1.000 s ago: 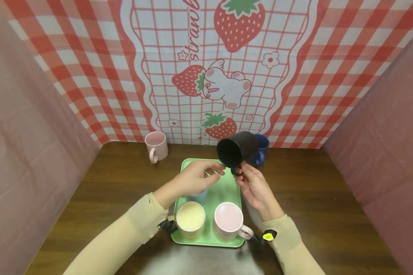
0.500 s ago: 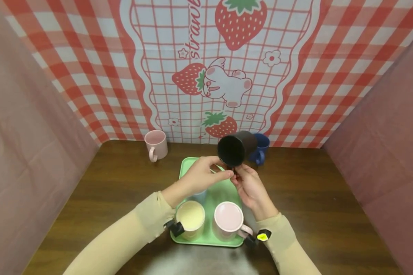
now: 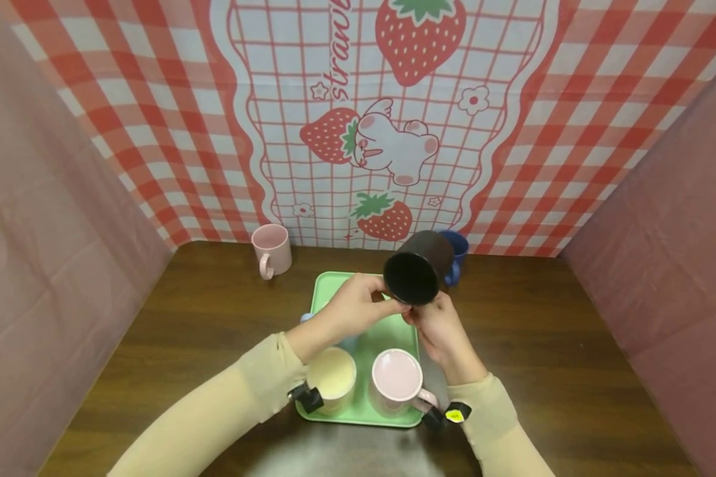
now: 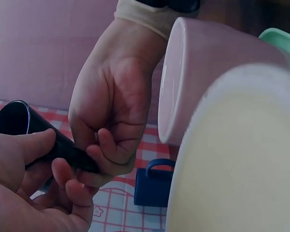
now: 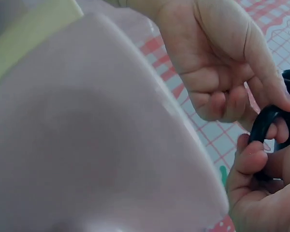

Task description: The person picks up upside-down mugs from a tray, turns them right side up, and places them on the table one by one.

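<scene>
A black mug (image 3: 410,277) is held tilted above the far end of a green tray (image 3: 390,329), its dark mouth facing the head camera. My right hand (image 3: 444,332) grips its handle (image 5: 265,123), fingers curled through and around it. From the left, my left hand (image 3: 358,306) pinches the mug near the handle, thumb on the outside. On the tray's near end stand a yellow mug (image 3: 332,372) and a pink mug (image 3: 396,376), each showing a flat, rimmed top. A light blue cup (image 3: 306,317) is mostly hidden under my left wrist.
At the back left of the wooden table (image 3: 513,344) stands another pink mug (image 3: 271,250), mouth up. Behind the black mug, a dark blue mug (image 3: 458,250) is partly covered. A red checked cloth (image 3: 155,132) with strawberries hangs at the back; pink cloth (image 3: 680,232) closes the sides.
My left hand has moved right and taken hold of the black mug near its handle. The mug has tipped further, its mouth turning down toward the head camera.
</scene>
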Demonstrator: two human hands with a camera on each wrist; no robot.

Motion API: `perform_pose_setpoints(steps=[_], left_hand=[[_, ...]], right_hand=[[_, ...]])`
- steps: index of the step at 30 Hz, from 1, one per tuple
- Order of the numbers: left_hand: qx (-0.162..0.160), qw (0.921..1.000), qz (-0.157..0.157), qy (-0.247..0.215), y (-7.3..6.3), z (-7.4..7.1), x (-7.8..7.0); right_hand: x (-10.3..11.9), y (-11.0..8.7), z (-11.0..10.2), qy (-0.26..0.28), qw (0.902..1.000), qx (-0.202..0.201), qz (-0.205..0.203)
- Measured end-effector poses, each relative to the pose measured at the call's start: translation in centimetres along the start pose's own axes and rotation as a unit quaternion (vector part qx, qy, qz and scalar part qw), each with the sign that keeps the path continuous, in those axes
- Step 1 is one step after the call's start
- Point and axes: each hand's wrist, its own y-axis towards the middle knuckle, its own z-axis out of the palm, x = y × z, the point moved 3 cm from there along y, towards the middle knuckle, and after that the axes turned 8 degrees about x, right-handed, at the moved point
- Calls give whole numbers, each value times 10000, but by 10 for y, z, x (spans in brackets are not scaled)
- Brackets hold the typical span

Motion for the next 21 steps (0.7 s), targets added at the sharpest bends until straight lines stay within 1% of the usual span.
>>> perform_pose_setpoints(steps=[4, 6, 9, 11, 15, 19, 21], left_hand=[[130, 9998, 91, -84, -2, 4, -3], [154, 9997, 130, -123, -2, 6, -5], [111, 9995, 38, -287, -1, 8, -8], [50, 9991, -73, -421, -1, 9, -8], [-57, 9967, -198, -785, -1, 9, -8], [-188, 9950, -279, -940, -2, 7, -10], [-259, 9942, -314, -995, -2, 6, -10]], right_hand=[[2, 0, -2, -304, 9993, 189, -76], [2, 0, -3, -497, 9984, 282, 8], [3, -1, -4, -676, 9968, 382, 197], [4, -1, -5, -708, 9959, 489, 285], [5, -1, -5, -690, 9940, 767, 351], [4, -1, -4, -653, 9927, 934, 388], [4, -1, -4, -638, 9926, 957, 401]])
